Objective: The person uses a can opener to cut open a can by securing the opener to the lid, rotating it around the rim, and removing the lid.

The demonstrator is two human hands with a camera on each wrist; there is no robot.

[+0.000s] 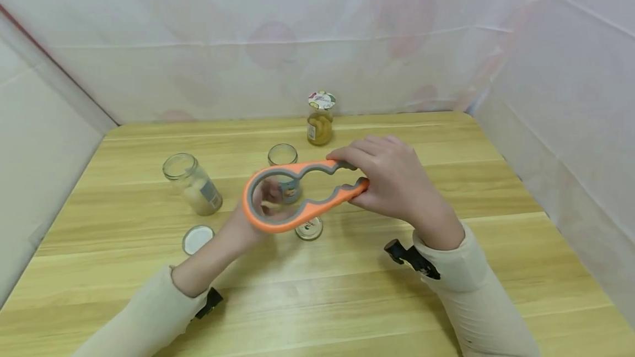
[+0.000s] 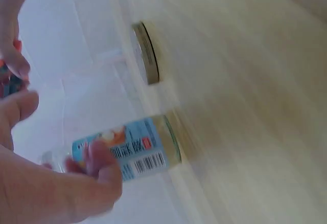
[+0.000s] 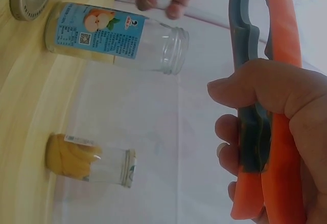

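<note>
Your right hand (image 1: 389, 178) grips the orange-and-grey jar opener (image 1: 317, 211) by its handles, above the bench (image 1: 307, 307); your left hand (image 2: 56, 183), fingers loosely parted, is just beside the open blue-labelled jar (image 3: 97, 32). A gold lid (image 1: 309, 228) lies near that jar, and a capped yellow-fruit jar (image 1: 319, 127) stands farther back

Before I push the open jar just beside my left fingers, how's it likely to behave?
The jar looks like rigid glass, so it could crack or chip if knocked over. It stands upright and taller than wide, so a high push might tip it. Its mouth is uncovered, so anything inside would probably spill.
</note>
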